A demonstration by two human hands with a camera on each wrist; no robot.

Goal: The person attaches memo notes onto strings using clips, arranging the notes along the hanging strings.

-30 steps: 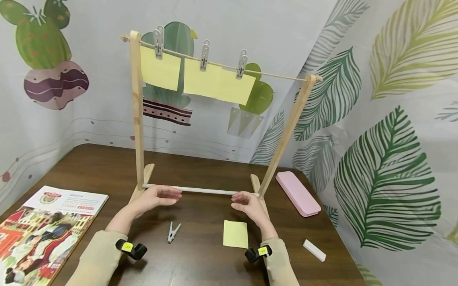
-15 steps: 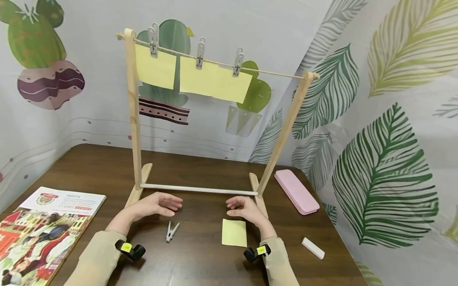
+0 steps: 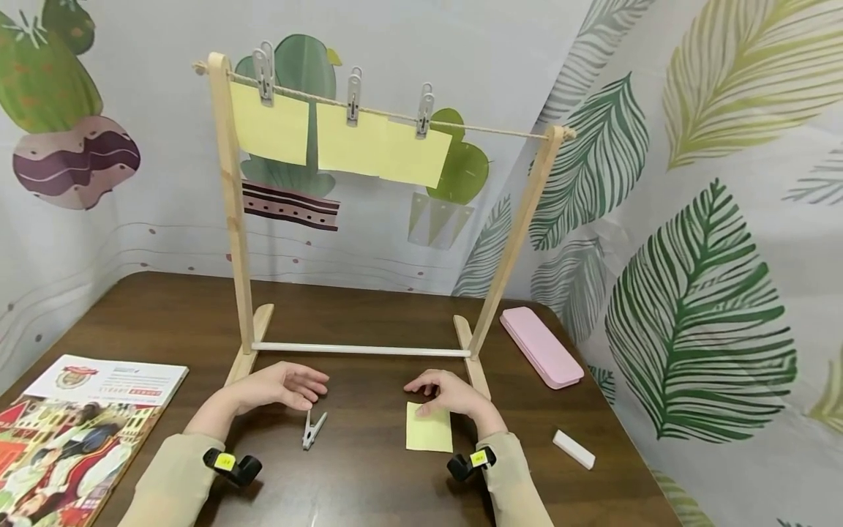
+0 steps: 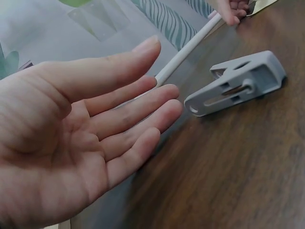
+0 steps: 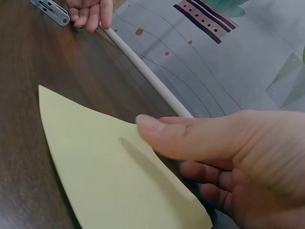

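My left hand [image 3: 279, 386] is just above the table with fingers loosely extended, its thumb near a grey clothespin [image 3: 312, 433]. In the left wrist view the clothespin [image 4: 238, 83] lies beyond the fingertips, apart from them. A yellow sticky note [image 3: 428, 433] lies on the table under my right hand [image 3: 453, 394]. Seen from the right wrist, the thumb hovers over the edge of the note [image 5: 95, 157] and casts a shadow on it; the other fingers are partly hidden. On the wooden rack's rope [image 3: 490, 129], several yellow notes [image 3: 270, 132] hang from grey clothespins [image 3: 353, 96].
The rack's white crossbar [image 3: 362, 350] runs behind both hands. A magazine [image 3: 72, 439] lies at the left of the brown table [image 3: 356, 490]. On the right are a pink case [image 3: 541, 347] and a white eraser-like block [image 3: 574, 449].
Both hands have drawn back from the crossbar towards the person. The left has come down near the clothespin, the right over the loose sticky note. The head view has shifted slightly.
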